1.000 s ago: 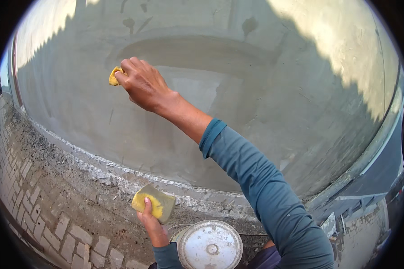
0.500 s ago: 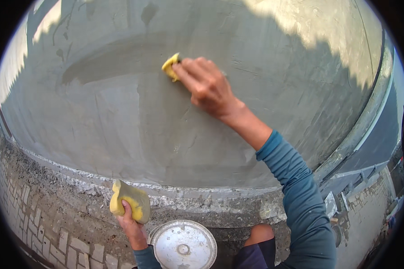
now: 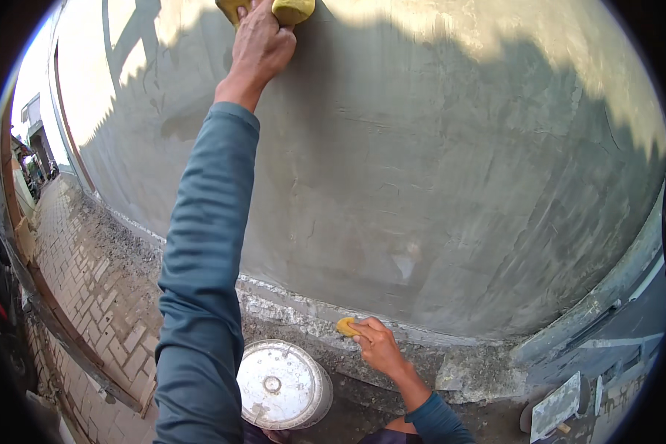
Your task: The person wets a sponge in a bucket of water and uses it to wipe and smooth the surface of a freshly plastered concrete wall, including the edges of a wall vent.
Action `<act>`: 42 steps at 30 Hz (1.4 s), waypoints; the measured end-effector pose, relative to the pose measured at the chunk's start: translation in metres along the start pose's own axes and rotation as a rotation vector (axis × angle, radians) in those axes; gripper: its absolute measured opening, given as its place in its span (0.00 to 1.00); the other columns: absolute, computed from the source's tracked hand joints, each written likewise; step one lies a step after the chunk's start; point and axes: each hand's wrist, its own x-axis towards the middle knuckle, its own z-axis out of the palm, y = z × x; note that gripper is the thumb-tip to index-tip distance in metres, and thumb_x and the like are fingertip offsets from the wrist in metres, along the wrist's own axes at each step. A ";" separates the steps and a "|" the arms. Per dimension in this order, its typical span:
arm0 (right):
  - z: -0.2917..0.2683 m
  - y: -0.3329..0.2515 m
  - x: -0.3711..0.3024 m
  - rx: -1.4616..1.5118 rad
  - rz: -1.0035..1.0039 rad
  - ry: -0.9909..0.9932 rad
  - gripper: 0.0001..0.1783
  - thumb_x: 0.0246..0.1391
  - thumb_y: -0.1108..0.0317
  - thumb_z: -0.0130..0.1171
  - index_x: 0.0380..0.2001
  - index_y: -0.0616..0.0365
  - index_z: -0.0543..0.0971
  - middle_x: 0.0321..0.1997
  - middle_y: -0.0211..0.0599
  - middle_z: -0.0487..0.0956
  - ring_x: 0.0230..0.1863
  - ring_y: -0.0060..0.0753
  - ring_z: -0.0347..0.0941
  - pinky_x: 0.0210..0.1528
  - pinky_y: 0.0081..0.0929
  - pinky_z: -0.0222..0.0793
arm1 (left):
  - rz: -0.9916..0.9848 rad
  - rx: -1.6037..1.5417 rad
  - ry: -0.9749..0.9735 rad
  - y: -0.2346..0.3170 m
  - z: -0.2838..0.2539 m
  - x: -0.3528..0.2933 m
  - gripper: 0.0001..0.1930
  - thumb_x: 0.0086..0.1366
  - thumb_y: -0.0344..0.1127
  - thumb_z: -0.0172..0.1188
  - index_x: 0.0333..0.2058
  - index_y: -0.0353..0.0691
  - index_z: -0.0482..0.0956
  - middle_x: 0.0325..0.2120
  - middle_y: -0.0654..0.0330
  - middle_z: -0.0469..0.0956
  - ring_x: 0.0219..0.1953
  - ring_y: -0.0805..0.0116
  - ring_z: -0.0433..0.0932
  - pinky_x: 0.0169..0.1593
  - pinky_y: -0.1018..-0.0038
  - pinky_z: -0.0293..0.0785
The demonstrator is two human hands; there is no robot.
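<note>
My left arm reaches high up the grey plastered wall (image 3: pixel 392 177). At the picture's top edge my left hand (image 3: pixel 263 46) grips a yellow sponge (image 3: pixel 294 10), whose ends show on both sides of the fingers. The sponge is against the wall or very close to it, and its upper part is cut off by the frame. Low down, near the foot of the wall, my right hand (image 3: pixel 378 346) pinches a smaller yellow sponge piece (image 3: pixel 345 326). That hand is apart from the left one, just right of a round white lidded bucket (image 3: pixel 274 383).
Rubble and a rough concrete ledge (image 3: pixel 274 311) run along the wall's foot. Brick paving (image 3: pixel 89 288) lies to the left, beside a wooden beam (image 3: pixel 89 362). A flat board (image 3: pixel 557 407) leans at lower right. Sunlight and shadow cross the wall's top.
My left hand has risen from beside the bucket to the top of the wall with its sponge. My right hand has dropped from the wall to near its foot, still holding its piece. The view has shifted.
</note>
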 end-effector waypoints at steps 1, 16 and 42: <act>-0.002 0.003 -0.010 0.030 0.042 -0.012 0.17 0.52 0.82 0.61 0.47 0.65 0.81 0.40 0.45 0.77 0.41 0.45 0.76 0.45 0.35 0.72 | 0.051 -0.081 0.045 0.015 0.011 -0.030 0.37 0.56 0.16 0.49 0.66 0.42 0.60 0.65 0.44 0.62 0.71 0.42 0.52 0.71 0.49 0.47; -0.002 0.039 -0.062 0.068 0.117 -0.456 0.13 0.53 0.74 0.61 0.43 0.61 0.83 0.36 0.47 0.76 0.42 0.51 0.74 0.47 0.42 0.69 | -0.915 -0.699 0.317 0.067 -0.065 -0.246 0.23 0.74 0.43 0.53 0.61 0.35 0.63 0.54 0.58 0.71 0.53 0.68 0.73 0.53 0.68 0.73; -0.012 0.039 -0.076 -0.041 0.180 -0.637 0.14 0.54 0.74 0.59 0.45 0.61 0.82 0.40 0.52 0.77 0.46 0.55 0.74 0.50 0.44 0.69 | -0.338 -0.044 0.019 0.149 0.061 -0.202 0.38 0.57 0.24 0.57 0.67 0.32 0.59 0.71 0.42 0.50 0.73 0.33 0.37 0.72 0.47 0.32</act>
